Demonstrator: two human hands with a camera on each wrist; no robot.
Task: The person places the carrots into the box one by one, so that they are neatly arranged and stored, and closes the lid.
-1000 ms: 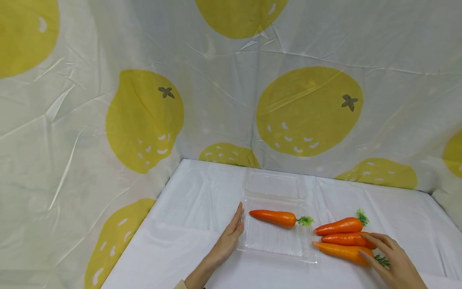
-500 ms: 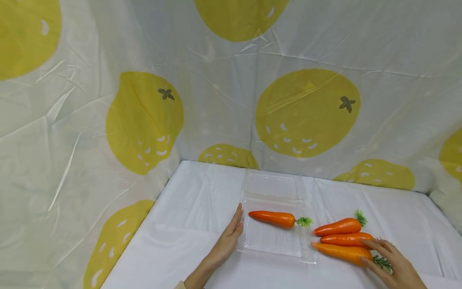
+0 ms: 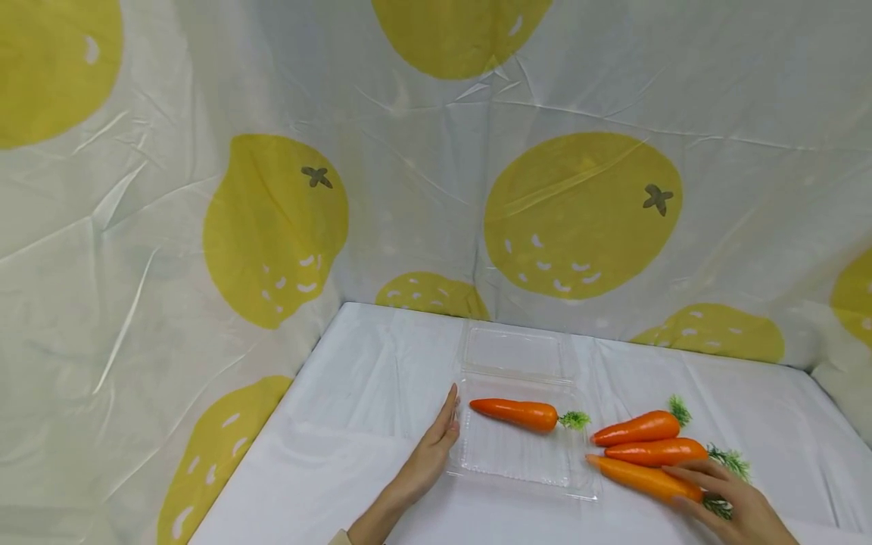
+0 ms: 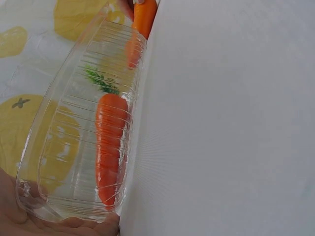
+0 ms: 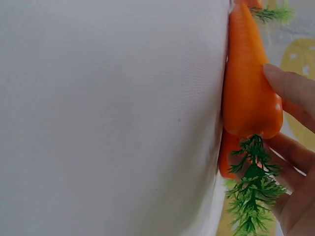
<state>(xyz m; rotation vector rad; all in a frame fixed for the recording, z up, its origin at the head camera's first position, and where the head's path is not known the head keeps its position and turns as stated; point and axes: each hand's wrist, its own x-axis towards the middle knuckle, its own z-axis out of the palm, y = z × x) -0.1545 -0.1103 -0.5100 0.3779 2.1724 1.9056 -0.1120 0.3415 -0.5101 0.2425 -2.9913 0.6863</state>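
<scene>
A clear plastic clamshell container lies with its lid folded back. One orange carrot with a green tuft rests inside, tip to the left. Along the container's left side my left hand presses with extended fingers. To the right, three more carrots lie side by side, pointing left. My right hand pinches the thick end of the nearest, lighter orange carrot, its dark green leaves hanging below the palm in the right wrist view. Beside it are the middle carrot and the farthest carrot.
A white cloth covers the table. Behind and to the left hangs a pale curtain printed with yellow lemons, meeting the table's far and left edges. The container's lid reaches almost to the far edge.
My right hand's fingers have shifted from over the middle carrot toward me, onto the nearest carrot, which has turned slightly. The middle carrot's leaves now show. My left hand stays put.
</scene>
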